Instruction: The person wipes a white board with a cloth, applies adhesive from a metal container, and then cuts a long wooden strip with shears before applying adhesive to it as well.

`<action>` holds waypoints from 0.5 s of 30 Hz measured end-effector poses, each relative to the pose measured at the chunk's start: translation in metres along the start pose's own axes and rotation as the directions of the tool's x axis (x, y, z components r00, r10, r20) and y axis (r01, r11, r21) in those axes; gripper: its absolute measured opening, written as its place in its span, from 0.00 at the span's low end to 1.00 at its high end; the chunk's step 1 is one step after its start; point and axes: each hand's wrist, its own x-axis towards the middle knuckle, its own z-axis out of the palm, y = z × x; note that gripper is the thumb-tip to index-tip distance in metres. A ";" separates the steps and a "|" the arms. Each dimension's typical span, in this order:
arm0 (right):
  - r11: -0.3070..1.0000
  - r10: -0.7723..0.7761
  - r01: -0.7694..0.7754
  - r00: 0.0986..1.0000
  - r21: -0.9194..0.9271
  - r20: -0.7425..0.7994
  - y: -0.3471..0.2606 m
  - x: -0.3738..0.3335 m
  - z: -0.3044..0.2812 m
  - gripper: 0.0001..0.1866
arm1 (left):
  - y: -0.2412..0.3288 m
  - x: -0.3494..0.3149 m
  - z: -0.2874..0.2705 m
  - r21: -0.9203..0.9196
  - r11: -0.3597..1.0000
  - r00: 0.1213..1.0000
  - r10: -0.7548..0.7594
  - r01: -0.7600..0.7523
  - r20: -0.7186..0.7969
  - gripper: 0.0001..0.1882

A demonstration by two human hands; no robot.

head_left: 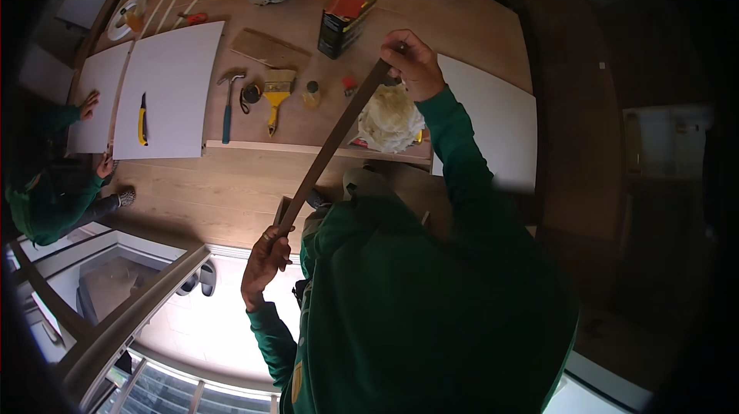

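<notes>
- Right hand point(416, 63): we see thumb and fingers pinched together on the strip's far end, at upper centre, over the work table point(431, 6).
- Left hand point(266, 264): clamped on the strip's near end, low and left of the right hand; its exact finger placement is too small for us to make out.
- Brown strip point(339, 137): long, narrow, flat-sided; we find it spanning the gap between both hands on a slant, crossing above the table's near edge.
- Beneath and just right of the strip, near the right hand: a crumpled pale heap point(391, 120), its material unclear to us.
- Right of the heap, partly behind the right sleeve, a white panel point(493, 125).
- Left of the strip we count, going outward, a small bottle point(311, 96), a wide yellow-handled brush point(275, 97), a dark tape measure point(250, 93) and a hammer point(229, 110).
- Behind these, a wooden board point(269, 48) and a black-and-red can point(344, 23).
- Farther left, a large white sheet point(173, 83) bearing a yellow utility knife point(143, 121).
- At our far left, a green-sleeved co-worker point(50, 210), one hand upon a narrower white sheet point(98, 90).
</notes>
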 end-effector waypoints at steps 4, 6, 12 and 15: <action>0.996 -0.021 0.014 0.997 -0.092 -0.069 -0.025 -0.043 -0.030 0.08 | 0.000 0.038 0.023 0.213 0.962 0.984 -0.177 0.172 0.004 0.15; 0.973 -0.117 0.080 0.980 -0.218 -0.159 -0.044 -0.067 -0.040 0.08 | 0.000 0.063 0.030 0.307 0.924 0.963 -0.260 0.226 0.075 0.19; 0.926 -0.305 0.115 0.790 -0.360 -0.532 -0.109 -0.165 -0.175 0.08 | -0.054 0.102 0.058 0.451 0.880 0.858 -0.344 0.152 0.382 0.21; 0.935 -0.210 -0.060 0.700 -0.349 -0.683 -0.117 -0.243 -0.260 0.10 | -0.060 0.121 0.086 0.373 0.916 0.806 -0.330 0.147 0.492 0.17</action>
